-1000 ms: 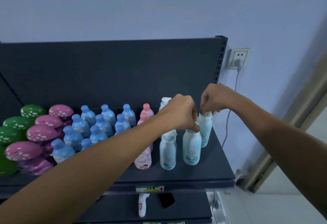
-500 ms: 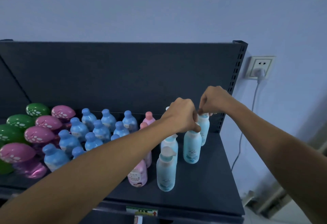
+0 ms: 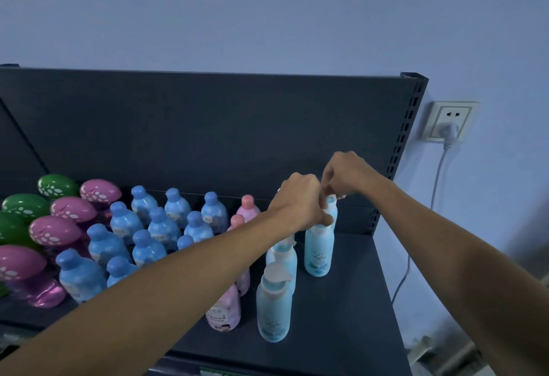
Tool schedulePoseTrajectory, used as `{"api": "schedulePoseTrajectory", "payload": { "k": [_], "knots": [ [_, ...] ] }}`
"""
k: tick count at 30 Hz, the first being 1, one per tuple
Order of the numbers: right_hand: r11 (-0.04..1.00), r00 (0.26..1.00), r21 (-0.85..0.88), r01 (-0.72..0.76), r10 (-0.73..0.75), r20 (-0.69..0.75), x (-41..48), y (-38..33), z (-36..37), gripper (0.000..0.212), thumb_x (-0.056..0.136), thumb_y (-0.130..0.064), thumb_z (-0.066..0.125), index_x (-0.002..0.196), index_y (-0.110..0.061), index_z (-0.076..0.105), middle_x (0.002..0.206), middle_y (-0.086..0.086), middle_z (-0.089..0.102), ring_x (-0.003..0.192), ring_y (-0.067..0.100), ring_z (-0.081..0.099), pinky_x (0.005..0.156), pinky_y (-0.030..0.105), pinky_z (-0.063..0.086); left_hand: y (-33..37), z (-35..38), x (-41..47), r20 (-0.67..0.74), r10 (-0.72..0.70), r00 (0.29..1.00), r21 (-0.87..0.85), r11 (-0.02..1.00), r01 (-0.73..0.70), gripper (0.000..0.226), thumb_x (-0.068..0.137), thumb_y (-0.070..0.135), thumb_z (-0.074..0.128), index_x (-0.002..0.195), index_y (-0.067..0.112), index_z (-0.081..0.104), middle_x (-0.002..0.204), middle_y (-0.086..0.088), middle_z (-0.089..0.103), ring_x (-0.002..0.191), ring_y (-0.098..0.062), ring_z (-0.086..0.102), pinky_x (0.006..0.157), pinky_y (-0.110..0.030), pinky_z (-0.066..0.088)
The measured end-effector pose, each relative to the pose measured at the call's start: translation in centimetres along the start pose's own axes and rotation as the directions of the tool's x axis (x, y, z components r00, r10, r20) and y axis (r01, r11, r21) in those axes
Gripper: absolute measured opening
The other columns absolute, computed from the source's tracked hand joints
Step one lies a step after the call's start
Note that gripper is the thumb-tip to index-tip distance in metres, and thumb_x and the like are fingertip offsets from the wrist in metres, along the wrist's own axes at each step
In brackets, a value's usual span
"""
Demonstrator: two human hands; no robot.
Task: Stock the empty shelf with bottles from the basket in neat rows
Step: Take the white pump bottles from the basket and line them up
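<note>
At the shelf's (image 3: 353, 301) right edge, the left hand (image 3: 300, 202) gripped one pale-blue bottle (image 3: 318, 252), the right hand (image 3: 346, 175) pinched the rear bottle (image 3: 332, 211); only that strip looked unfilled.

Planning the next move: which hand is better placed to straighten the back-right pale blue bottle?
Right, likely: the right hand pinches its cap; the left hand grips the bottle in front.

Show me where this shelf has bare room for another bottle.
Bare: the dark shelf deck right of the pale blue pump bottles, to the perforated upright, plus the front strip. Crowded: the left, packed with blue-capped bottles and pink and green mushroom-capped bottles.
</note>
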State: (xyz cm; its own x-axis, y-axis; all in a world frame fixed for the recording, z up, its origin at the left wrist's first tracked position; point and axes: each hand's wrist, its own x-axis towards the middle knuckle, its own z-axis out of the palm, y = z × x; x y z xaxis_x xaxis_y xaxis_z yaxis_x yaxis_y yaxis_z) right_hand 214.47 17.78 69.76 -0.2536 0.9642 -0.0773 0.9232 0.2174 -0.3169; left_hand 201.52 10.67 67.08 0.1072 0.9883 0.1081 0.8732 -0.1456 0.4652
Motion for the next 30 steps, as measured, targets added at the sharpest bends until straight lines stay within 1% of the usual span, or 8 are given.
{"api": "schedulePoseTrajectory", "payload": {
  "k": [3,6,10,13,19,25,28,30],
  "knots": [
    [1.0,1.0,0.001,0.008,-0.008,0.025,0.4,-0.2,0.2,0.011,0.073,-0.013,0.074,0.066,-0.021,0.076,0.06,-0.005,0.072,0.054,0.006,0.071,0.055,0.02,0.053,0.0,0.2,0.3,-0.004,-0.012,1.0,-0.004,1.0,0.012,0.023,0.07,0.029,0.088,0.091,0.021,0.08,0.093,0.001,0.07,0.08,-0.018,0.069,0.075,-0.038,0.062],
    [1.0,0.999,0.003,0.01,-0.01,0.04,0.8,-0.3,0.1,0.012,0.071,-0.012,0.072,0.063,-0.02,0.075,0.058,-0.004,0.071,0.053,0.006,0.07,0.052,0.02,0.05,0.0,0.3,0.7,-0.001,-0.021,1.0,-0.015,1.0,0.021,0.024,0.071,0.029,0.088,0.092,0.022,0.08,0.098,0.0,0.07,0.084,-0.02,0.069,0.079,-0.039,0.061],
    [0.999,0.997,-0.037,0.006,-0.004,0.074,1.0,-0.5,-0.2,0.019,0.07,-0.006,0.07,0.061,-0.022,0.073,0.06,-0.005,0.071,0.052,0.005,0.069,0.045,0.016,0.045,0.1,0.5,0.9,0.007,0.001,1.0,-0.017,1.0,-0.001,0.023,0.071,0.029,0.088,0.091,0.023,0.08,0.098,0.001,0.072,0.086,-0.02,0.069,0.079,-0.039,0.061],
    [0.999,0.996,-0.041,0.01,-0.007,0.09,1.3,-0.5,-0.2,0.02,0.072,-0.004,0.07,0.063,-0.021,0.073,0.059,-0.003,0.072,0.057,0.009,0.072,0.051,0.02,0.05,0.2,0.6,1.0,0.011,0.016,1.0,-0.01,1.0,-0.016,0.022,0.071,0.029,0.088,0.091,0.024,0.08,0.1,0.002,0.072,0.088,-0.018,0.068,0.079,-0.039,0.061],
    [0.998,0.992,-0.054,0.011,-0.004,0.129,1.5,-0.4,-0.4,0.019,0.074,-0.006,0.068,0.062,-0.02,0.073,0.059,-0.001,0.072,0.06,0.013,0.074,0.057,0.022,0.053,0.2,0.5,1.1,0.034,0.03,0.999,0.018,0.999,-0.031,0.023,0.073,0.03,0.087,0.094,0.023,0.08,0.103,0.001,0.071,0.088,-0.019,0.068,0.08,-0.04,0.061],
    [0.994,0.993,-0.107,0.033,-0.02,0.12,1.7,-0.7,-0.3,0.02,0.072,-0.002,0.072,0.062,-0.019,0.072,0.063,-0.001,0.071,0.06,0.014,0.073,0.051,0.021,0.049,0.0,0.9,0.8,-0.001,0.039,0.999,0.018,0.999,-0.039,0.023,0.072,0.033,0.088,0.092,0.026,0.08,0.098,0.002,0.073,0.089,-0.019,0.068,0.082,-0.04,0.06],
    [0.991,0.994,-0.132,0.034,-0.02,0.109,1.7,-0.7,-0.2,0.021,0.07,-0.001,0.073,0.06,-0.02,0.071,0.06,-0.001,0.07,0.059,0.015,0.071,0.047,0.021,0.047,0.0,1.0,0.8,-0.015,0.045,0.999,0.006,0.999,-0.044,0.021,0.072,0.033,0.087,0.09,0.026,0.08,0.094,0.003,0.074,0.088,-0.019,0.068,0.082,-0.04,0.06],
    [0.99,0.993,-0.136,0.028,-0.012,0.116,1.7,-0.7,-0.3,0.02,0.071,-0.003,0.073,0.06,-0.02,0.071,0.06,-0.002,0.07,0.06,0.015,0.071,0.048,0.021,0.049,0.0,1.0,0.8,-0.02,0.049,0.999,0.008,0.999,-0.048,0.02,0.071,0.033,0.087,0.089,0.026,0.08,0.092,0.003,0.074,0.087,-0.018,0.068,0.081,-0.039,0.06]
  ]
}}
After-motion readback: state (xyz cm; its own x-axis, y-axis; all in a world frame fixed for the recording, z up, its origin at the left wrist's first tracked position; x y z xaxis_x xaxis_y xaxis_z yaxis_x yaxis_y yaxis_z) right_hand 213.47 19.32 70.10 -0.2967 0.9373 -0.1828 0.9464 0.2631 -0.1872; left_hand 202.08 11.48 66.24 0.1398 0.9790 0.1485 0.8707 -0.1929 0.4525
